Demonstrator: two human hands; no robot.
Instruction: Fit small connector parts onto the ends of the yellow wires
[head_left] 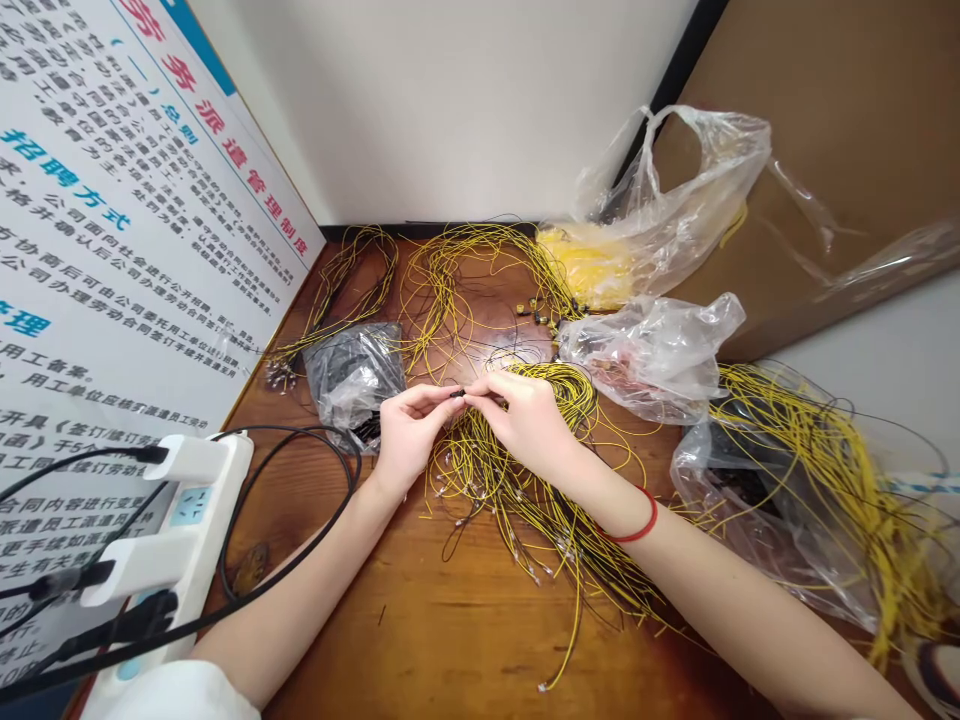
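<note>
So we've got a tiny black part [458,393] near the middle of our view, pinched in the fingers of our left hand [409,430]. Our right hand [525,415] sits around its four o'clock, fingers narrow right at its end, but we can't tell exactly what they grip. Loose yellow wires [499,465] sprawl at five o'clock on the wooden surface [420,620], plus a plastic bag [349,375] at nine.
</note>
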